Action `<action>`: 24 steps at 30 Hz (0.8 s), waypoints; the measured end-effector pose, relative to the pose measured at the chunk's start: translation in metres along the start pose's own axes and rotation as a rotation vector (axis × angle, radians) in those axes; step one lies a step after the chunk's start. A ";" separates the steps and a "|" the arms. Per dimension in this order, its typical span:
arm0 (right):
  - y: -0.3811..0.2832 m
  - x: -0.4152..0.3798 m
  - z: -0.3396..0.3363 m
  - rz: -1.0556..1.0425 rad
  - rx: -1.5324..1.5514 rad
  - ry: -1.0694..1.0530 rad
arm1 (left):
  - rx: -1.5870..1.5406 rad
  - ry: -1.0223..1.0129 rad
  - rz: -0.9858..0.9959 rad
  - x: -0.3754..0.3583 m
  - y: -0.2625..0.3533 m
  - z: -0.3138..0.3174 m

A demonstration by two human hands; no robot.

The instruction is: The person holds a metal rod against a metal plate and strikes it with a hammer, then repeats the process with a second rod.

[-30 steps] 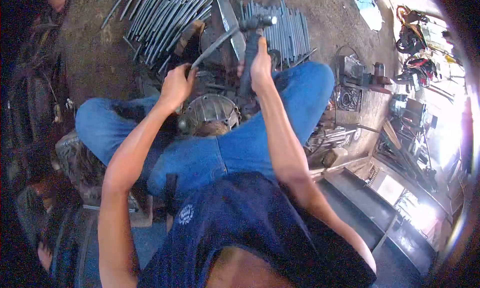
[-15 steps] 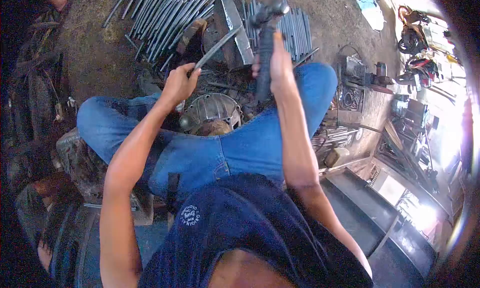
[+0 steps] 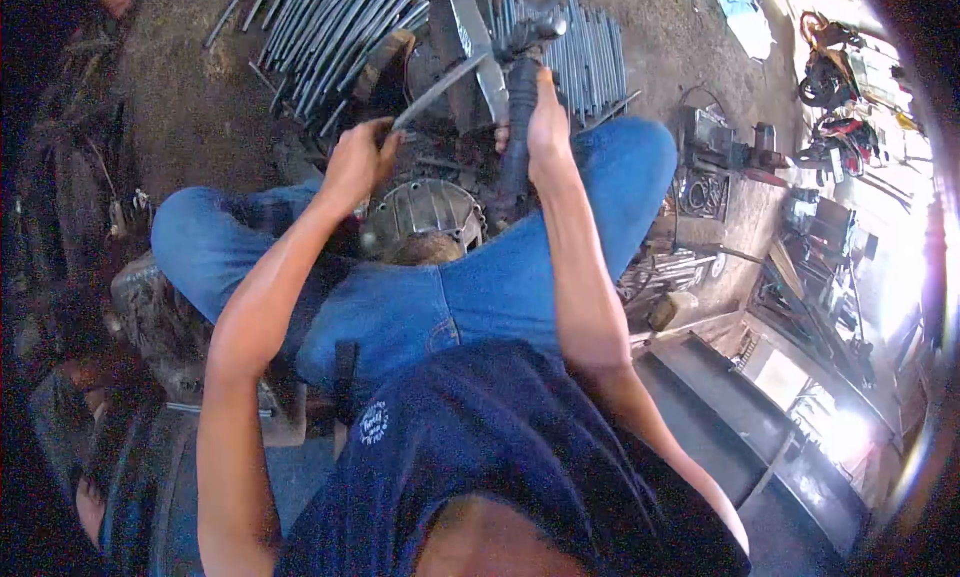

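My left hand (image 3: 358, 162) is closed round one end of a grey metal rod (image 3: 438, 93). The rod slants up to the right, and its far end overlaps a flat, shiny-topped steel block (image 3: 478, 45) that looks like an anvil. In my right hand (image 3: 547, 127) is a hammer, its thick dark handle (image 3: 517, 127) upright in this view with my thumb along it. Just right of the block is the hammer head (image 3: 540, 31), slightly blurred. Below, between my legs, sits a round ribbed metal casing (image 3: 425, 209).
Many metal rods lie in a pile (image 3: 335, 37) at the upper left, and more stand in a row (image 3: 590, 62) behind the hammer. A dark machine (image 3: 710, 137) sits on the floor to the right. Motorcycles (image 3: 830, 67) are parked farther right. Metal sheets (image 3: 700, 407) lie at the lower right.
The hammer and my right hand have shifted slightly left, and the hammer head sits a little lower in view. My left hand has turned slightly, still gripping the rod.
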State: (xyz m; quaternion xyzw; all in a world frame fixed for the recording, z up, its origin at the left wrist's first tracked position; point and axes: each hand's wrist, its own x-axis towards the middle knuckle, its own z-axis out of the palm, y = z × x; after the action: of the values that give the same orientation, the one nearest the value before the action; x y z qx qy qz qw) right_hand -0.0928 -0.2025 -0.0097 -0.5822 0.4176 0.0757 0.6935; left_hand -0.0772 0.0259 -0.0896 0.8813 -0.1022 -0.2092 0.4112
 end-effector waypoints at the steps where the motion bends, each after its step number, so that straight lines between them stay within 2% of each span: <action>1: 0.000 -0.007 -0.004 -0.004 -0.045 0.033 | -0.016 -0.021 -0.050 -0.002 0.008 -0.003; 5: 0.012 -0.023 -0.010 0.002 -0.085 0.093 | -0.027 0.011 -0.068 -0.006 0.010 -0.007; 8: 0.050 0.001 -0.012 0.024 -0.195 0.093 | 0.032 -0.006 -0.115 -0.003 0.003 -0.004; 10: 0.037 -0.008 -0.004 -0.022 -0.179 0.094 | 0.004 -0.023 -0.056 -0.005 0.006 -0.005; 12: 0.005 -0.014 -0.006 0.047 -0.017 -0.056 | -0.018 -0.092 -0.096 -0.006 0.005 -0.009; 14: -0.037 -0.014 -0.015 -0.188 -0.209 0.055 | -0.001 -0.100 -0.065 -0.003 0.003 -0.009; 15: -0.077 -0.055 -0.006 -0.310 -0.154 -0.016 | 0.023 -0.127 -0.135 -0.003 0.014 -0.013; 16: -0.104 -0.067 -0.001 -0.486 -0.148 0.055 | 0.024 -0.133 -0.142 -0.004 0.011 -0.012; 17: -0.124 -0.069 -0.002 -0.731 -0.142 0.038 | 0.050 -0.093 -0.096 -0.004 0.008 -0.010; 18: -0.140 -0.082 0.009 -0.843 -0.097 0.177 | 0.075 -0.051 -0.047 -0.003 0.006 -0.007; 20: -0.142 -0.068 0.008 -0.921 0.084 0.117 | 0.062 -0.015 -0.026 -0.001 0.000 -0.001; 22: -0.089 -0.037 0.009 -0.849 0.060 0.110 | 0.032 0.013 -0.039 -0.003 0.000 -0.001; 24: 0.025 0.054 -0.003 -0.494 -0.606 0.441 | 0.014 -0.031 -0.093 -0.003 0.010 -0.010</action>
State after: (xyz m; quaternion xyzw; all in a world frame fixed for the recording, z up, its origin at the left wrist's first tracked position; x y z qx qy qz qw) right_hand -0.0748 -0.2176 -0.0642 -0.8436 0.3627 -0.0992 0.3833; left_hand -0.0757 0.0270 -0.0753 0.8846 -0.0689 -0.2410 0.3933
